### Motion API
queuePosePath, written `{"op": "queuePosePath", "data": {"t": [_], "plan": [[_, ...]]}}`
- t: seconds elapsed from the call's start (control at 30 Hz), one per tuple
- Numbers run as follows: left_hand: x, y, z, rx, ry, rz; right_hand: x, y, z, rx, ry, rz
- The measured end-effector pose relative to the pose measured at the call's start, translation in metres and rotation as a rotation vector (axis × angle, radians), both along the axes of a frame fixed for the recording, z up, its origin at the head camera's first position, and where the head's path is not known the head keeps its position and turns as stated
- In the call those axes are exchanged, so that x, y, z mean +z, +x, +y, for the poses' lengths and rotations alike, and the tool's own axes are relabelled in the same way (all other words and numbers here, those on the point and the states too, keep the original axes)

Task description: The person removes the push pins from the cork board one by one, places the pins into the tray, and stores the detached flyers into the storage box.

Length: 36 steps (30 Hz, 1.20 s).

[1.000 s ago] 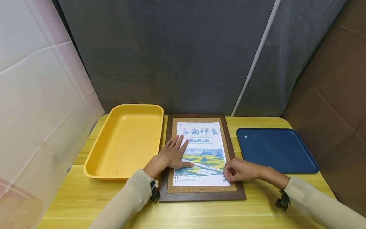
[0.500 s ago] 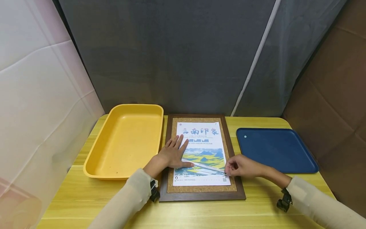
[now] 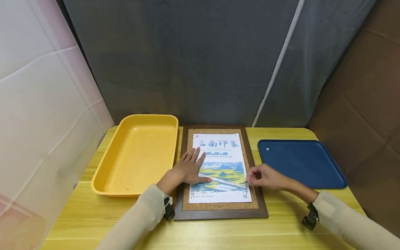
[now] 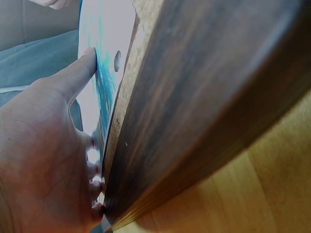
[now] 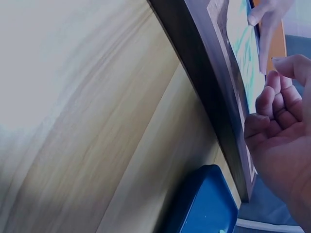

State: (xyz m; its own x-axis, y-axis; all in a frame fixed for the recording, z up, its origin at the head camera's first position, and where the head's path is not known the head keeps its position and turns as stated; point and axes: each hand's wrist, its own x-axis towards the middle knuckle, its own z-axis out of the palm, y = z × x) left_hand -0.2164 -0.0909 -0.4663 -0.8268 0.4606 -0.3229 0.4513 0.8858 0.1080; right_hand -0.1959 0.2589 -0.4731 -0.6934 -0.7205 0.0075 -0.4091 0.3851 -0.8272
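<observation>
A printed poster, mostly white with a blue and yellow landscape, lies on a cork board with a dark brown frame. My left hand rests flat on the poster's left side, fingers spread; in the left wrist view, a round grey spot shows near the thumb. Just off the poster's right edge is my right hand, fingers curled and thumb against index. A tiny dark thing shows at those fingertips, its kind too small to tell. Small dark dots mark the poster's upper and lower right.
A deep yellow tray stands left of the board. To the right lies a shallow blue tray with a white dot near its upper left corner. Wooden table surrounds them, with a dark grey partition behind.
My right hand has moved up from the poster's lower right corner along its right edge, uncovering that corner. The left hand and poster stay in place.
</observation>
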Motion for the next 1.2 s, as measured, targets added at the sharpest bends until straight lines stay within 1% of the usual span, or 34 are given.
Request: {"op": "queuePosePath", "data": {"t": [0.23,0.47,0.8,0.97,1.07,1.2], "plan": [[-0.001,0.0,0.0,0.006,-0.003,-0.005,0.0,-0.004,0.005,-0.071,0.0,-0.006],[-0.001,0.0,-0.001,0.01,0.013,-0.016,0.0,-0.01,0.013,-0.117,-0.013,0.017],[-0.003,-0.001,0.0,0.013,0.001,-0.023,0.004,-0.025,0.026,-0.206,-0.006,0.018],[0.0,0.001,0.0,0.007,0.018,-0.01,0.004,-0.032,0.033,-0.231,0.003,0.043],[0.0,0.0,-0.001,0.006,0.016,-0.011,0.005,-0.037,0.036,-0.245,0.016,0.066],[-0.001,0.0,-0.001,0.006,0.02,-0.013,0.004,-0.044,0.043,-0.286,0.048,0.094]]}}
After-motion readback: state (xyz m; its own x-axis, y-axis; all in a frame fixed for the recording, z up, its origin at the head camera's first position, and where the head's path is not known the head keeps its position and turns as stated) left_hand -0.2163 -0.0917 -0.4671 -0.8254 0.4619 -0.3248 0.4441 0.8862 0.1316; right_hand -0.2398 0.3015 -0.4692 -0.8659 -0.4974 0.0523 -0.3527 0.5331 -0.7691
